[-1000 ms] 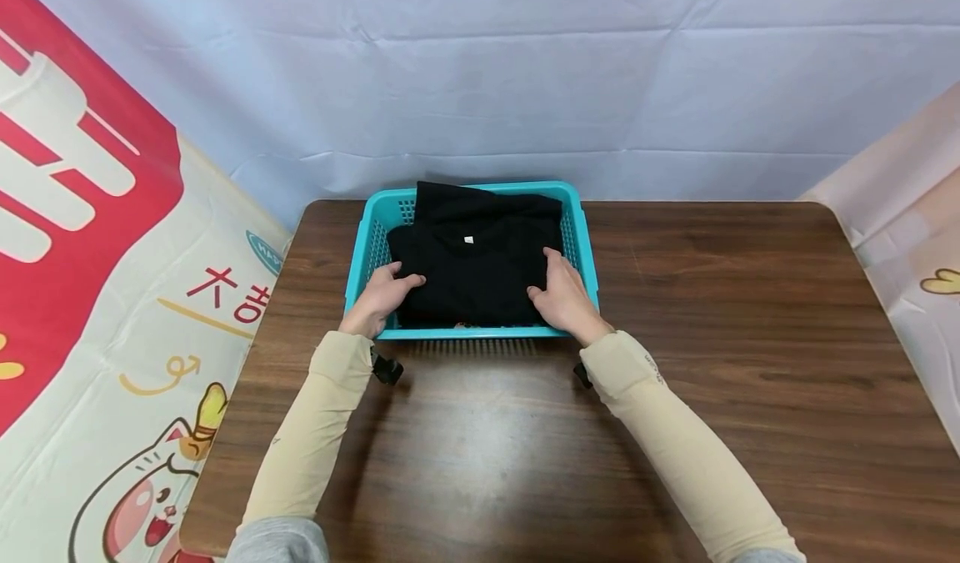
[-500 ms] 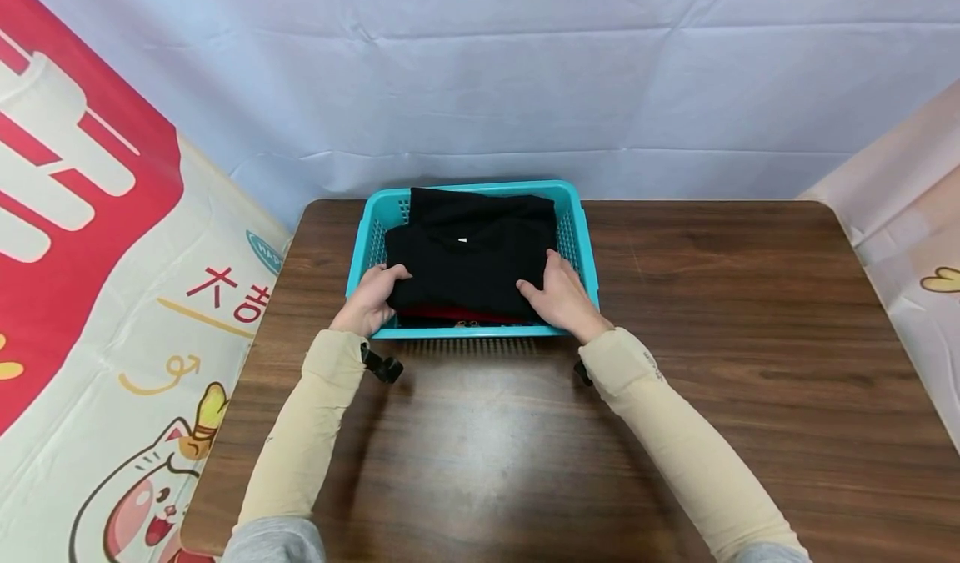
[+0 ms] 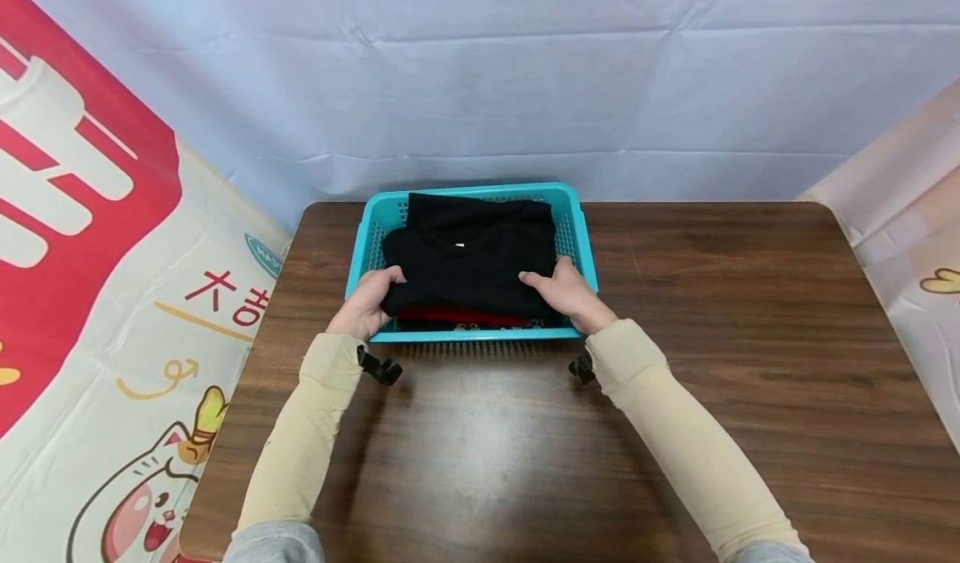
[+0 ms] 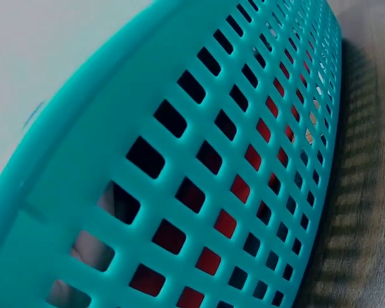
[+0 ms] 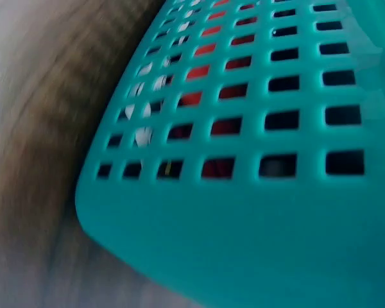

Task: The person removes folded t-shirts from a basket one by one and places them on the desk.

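Both hands [image 3: 366, 301] [image 3: 568, 294] grip a folded black garment [image 3: 468, 273] inside a turquoise basket [image 3: 480, 335] on a brown table [image 3: 720, 313].

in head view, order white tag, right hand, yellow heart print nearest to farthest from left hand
1. White tag: on the black cloth.
2. Right hand: at the right end of the basket.
3. Yellow heart print: at the picture's right edge.

The head view is bright and fairly sharp, with a pale glare on the tabletop [image 3: 480, 463] and soft shadows beside the sleeves [image 3: 303, 429]. The black cloth [image 3: 472, 275] shows little detail. A striped shadow falls just in front of the basket [image 3: 480, 335]. The left wrist view is dimmer and soft; in the right wrist view, the tabletop smears into blur.
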Motion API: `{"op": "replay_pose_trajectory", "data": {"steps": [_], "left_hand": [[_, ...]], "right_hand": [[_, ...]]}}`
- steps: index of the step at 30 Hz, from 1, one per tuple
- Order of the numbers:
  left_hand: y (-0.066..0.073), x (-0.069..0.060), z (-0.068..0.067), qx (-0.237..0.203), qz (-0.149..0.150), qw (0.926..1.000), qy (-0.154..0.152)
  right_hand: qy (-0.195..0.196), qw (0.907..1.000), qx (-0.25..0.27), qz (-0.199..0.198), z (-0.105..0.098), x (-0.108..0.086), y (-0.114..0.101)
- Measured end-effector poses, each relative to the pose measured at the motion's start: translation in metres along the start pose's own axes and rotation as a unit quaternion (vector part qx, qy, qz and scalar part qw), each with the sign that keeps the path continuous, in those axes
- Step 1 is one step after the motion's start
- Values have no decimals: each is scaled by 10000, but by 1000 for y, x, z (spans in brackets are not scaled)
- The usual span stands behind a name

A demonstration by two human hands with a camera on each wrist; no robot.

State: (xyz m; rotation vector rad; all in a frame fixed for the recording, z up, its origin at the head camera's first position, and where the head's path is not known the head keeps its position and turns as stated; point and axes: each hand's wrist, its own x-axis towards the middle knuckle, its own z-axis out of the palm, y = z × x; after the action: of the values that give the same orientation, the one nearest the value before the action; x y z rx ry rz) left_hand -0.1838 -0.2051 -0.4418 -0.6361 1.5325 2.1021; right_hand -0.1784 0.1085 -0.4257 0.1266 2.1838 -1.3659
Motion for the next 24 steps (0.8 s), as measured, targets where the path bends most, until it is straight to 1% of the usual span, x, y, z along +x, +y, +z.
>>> {"op": "replay_pose_trajectory", "data": {"steps": [2,4,6,9,12,14,18,19,21,22,23,24], "left_hand": [[-1,0,0,247,1,9997,24],[0,-1,1,490,-24,9988,-31],[0,-2,2,596,-72,9982,-89],[2,-5,1,617,-168,9977,-209],[3,-6,1,542,-244,9979,-250],[3,-5,1,452,-266,9983,-261],[1,-5,2,335,-328,9985,-289],[1,-5,2,346,-354,9983,-296],[0,-6,2,430,-395,9978,-316],[0,-6,2,508,-385,9974,-336],[0,-6,3,591,-389,9967,-385],[-1,-6,3,676,-375,9961,-423]], "right_hand": [[49,9994,337,-48,0,1,2],[118,9979,631,-129,1,3,3],[148,9958,895,-155,1,5,4],[137,9917,1271,-99,0,7,5],[42,9859,1672,43,-1,6,5],[-82,9794,2011,151,-3,6,4],[-280,9668,2516,356,-5,5,4],[-345,9639,2616,365,-6,5,4],[-456,9629,2634,373,-7,4,3],[-503,9607,2705,382,-8,4,3],[-536,9609,2686,398,-9,3,3],[-577,9593,2734,410,-10,3,4]]}}
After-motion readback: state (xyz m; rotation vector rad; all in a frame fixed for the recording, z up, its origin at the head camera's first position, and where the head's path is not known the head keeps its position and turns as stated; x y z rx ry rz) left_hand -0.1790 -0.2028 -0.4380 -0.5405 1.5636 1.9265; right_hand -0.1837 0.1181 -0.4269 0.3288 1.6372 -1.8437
